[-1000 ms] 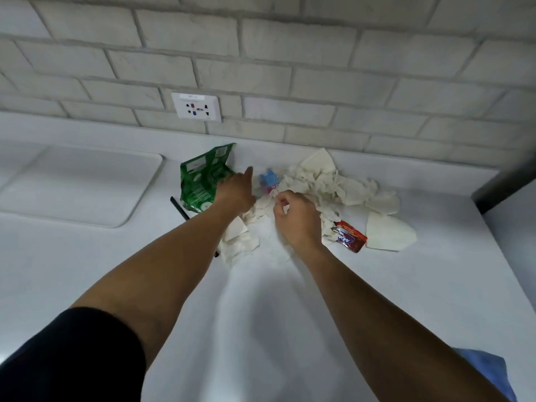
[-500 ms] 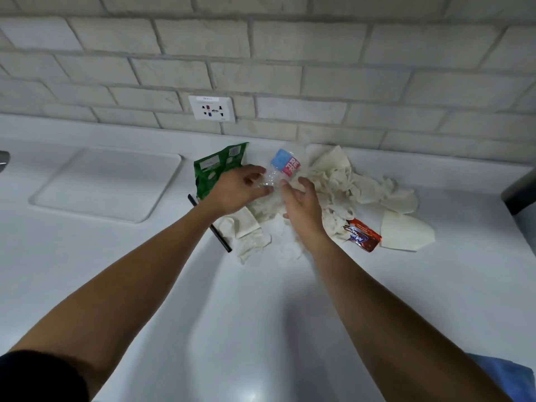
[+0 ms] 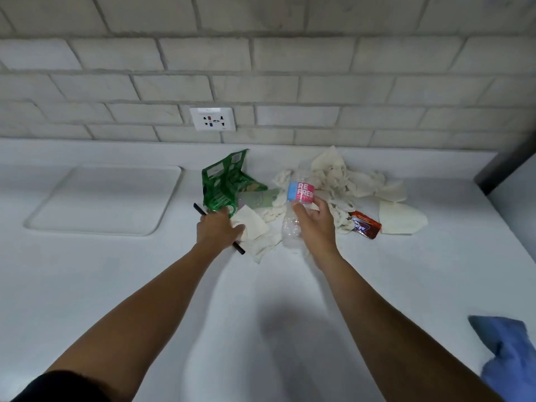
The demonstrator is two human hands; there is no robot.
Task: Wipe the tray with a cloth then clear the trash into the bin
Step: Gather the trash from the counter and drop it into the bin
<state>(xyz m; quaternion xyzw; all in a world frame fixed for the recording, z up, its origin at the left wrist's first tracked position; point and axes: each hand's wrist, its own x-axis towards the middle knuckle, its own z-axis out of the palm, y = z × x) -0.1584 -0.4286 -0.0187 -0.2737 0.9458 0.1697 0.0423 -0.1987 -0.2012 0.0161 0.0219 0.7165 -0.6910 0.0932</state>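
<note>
the right hand (image 3: pixel 314 224) is curled round the lower part of the clear bottle (image 3: pixel 298 210), whose long axis runs up and away from the palm, label end farthest. the left hand (image 3: pixel 219 230) reaches forward, fingers bent down over the green wrapper (image 3: pixel 226 187) and black straw (image 3: pixel 240 248); whether it pinches either i cannot tell. crumpled tissues (image 3: pixel 336 181) lie just beyond both hands on the counter (image 3: pixel 145 285), the tray (image 3: pixel 101 198) well left of the left hand. no bin is in view.
</note>
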